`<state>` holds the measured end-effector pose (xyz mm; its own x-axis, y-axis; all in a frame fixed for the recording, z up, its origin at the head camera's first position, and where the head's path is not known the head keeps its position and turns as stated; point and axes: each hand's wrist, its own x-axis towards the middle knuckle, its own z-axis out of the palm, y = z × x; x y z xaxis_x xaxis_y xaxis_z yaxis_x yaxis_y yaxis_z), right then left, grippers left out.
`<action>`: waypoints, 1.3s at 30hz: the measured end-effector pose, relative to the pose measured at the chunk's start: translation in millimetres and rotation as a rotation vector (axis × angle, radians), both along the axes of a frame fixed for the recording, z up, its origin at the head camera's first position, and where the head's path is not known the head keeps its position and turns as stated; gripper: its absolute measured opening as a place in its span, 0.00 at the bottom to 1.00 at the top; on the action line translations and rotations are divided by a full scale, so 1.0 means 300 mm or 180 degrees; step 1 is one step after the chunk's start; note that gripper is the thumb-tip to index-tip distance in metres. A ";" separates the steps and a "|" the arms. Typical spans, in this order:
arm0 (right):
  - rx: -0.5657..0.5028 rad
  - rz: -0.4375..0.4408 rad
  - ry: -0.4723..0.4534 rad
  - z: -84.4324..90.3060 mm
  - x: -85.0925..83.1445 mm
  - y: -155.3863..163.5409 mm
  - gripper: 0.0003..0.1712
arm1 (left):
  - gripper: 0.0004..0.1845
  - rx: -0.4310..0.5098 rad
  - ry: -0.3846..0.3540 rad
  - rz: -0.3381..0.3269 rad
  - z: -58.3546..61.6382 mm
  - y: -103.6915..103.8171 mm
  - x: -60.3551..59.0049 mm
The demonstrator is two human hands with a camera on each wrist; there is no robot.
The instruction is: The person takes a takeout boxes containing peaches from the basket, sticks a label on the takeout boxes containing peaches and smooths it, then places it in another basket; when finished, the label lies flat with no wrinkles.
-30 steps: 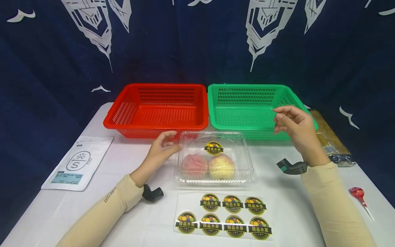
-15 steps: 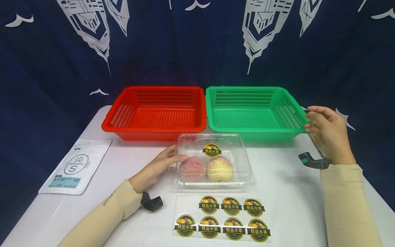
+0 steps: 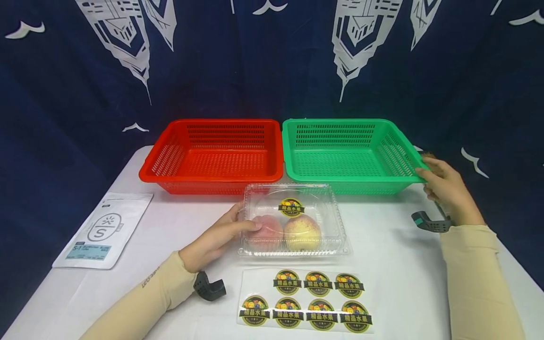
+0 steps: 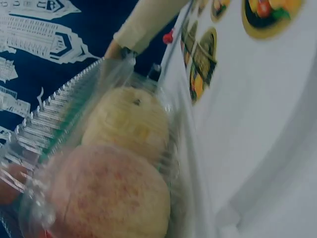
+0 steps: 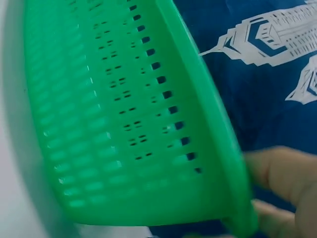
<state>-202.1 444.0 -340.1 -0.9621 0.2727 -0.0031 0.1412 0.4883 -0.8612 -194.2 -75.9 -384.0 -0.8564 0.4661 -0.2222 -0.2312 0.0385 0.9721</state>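
A clear plastic clamshell box [image 3: 316, 196] with a round fruit sticker [image 3: 291, 207] on its lid stands mid-table. Inside lie a pink peach [image 3: 265, 231] and a yellow peach-like fruit [image 3: 302, 232]. My left hand [image 3: 221, 231] grips the box's left side, thumb over the lid; its other fingertips are mostly hidden. At the right end of the green basket [image 3: 348, 179], my right hand [image 3: 448, 191] holds the rim with the thumb on top. In the right wrist view, its fingers [image 5: 275, 168] pass behind the green rim [image 5: 213, 114].
A red basket [image 3: 216, 179] stands left of the green one. A white pouch [image 3: 104, 231] lies at the left. Nearest me is a sheet of round stickers [image 3: 303, 302]. A red lollipop [image 4: 168, 36] shows in the left wrist view. A dark blue curtain [image 3: 255, 56] hangs behind.
My left hand has moved in from beside the box and taken hold of its left side. My right hand has moved right and down from over the green basket to its right rim.
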 end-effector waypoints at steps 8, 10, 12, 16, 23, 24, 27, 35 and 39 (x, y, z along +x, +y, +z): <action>-0.2258 0.0569 0.0279 -0.082 -0.030 0.016 0.33 | 0.57 0.0376 -0.0396 0.0213 0.020 0.016 0.027; -0.2477 0.0584 0.0361 -0.093 -0.034 0.015 0.31 | 0.58 0.0371 -0.0439 0.0247 0.025 0.018 0.031; -0.2538 0.0552 0.0430 -0.098 -0.036 0.013 0.31 | 0.58 0.0337 -0.0426 0.0258 0.028 0.020 0.034; -0.2596 0.0524 0.0524 -0.104 -0.038 0.009 0.28 | 0.59 0.0341 -0.0412 0.0258 0.036 0.019 0.038; -0.2644 0.0474 0.0626 -0.115 -0.038 0.004 0.25 | 0.58 0.0509 -0.0495 0.0303 0.044 0.013 0.041; -0.2644 0.0459 0.0632 -0.117 -0.038 0.004 0.25 | 0.59 0.0501 -0.0499 0.0310 0.044 0.014 0.042; -0.2654 0.0429 0.0641 -0.122 -0.038 0.004 0.25 | 0.59 0.0535 -0.0532 0.0330 0.041 0.018 0.042; -0.2684 0.0395 0.0642 -0.121 -0.040 -0.002 0.24 | 0.59 0.0633 -0.0616 0.0333 0.037 0.020 0.037; -0.2673 0.0384 0.0628 -0.117 -0.042 -0.004 0.24 | 0.59 0.0726 -0.0621 0.0286 0.037 0.023 0.036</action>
<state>-214.8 442.9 -375.3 -0.9884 0.1512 0.0123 -0.0603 -0.3173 -0.9464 -183.3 -69.1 -373.0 -0.8479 0.4472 -0.2847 -0.4068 -0.2047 0.8903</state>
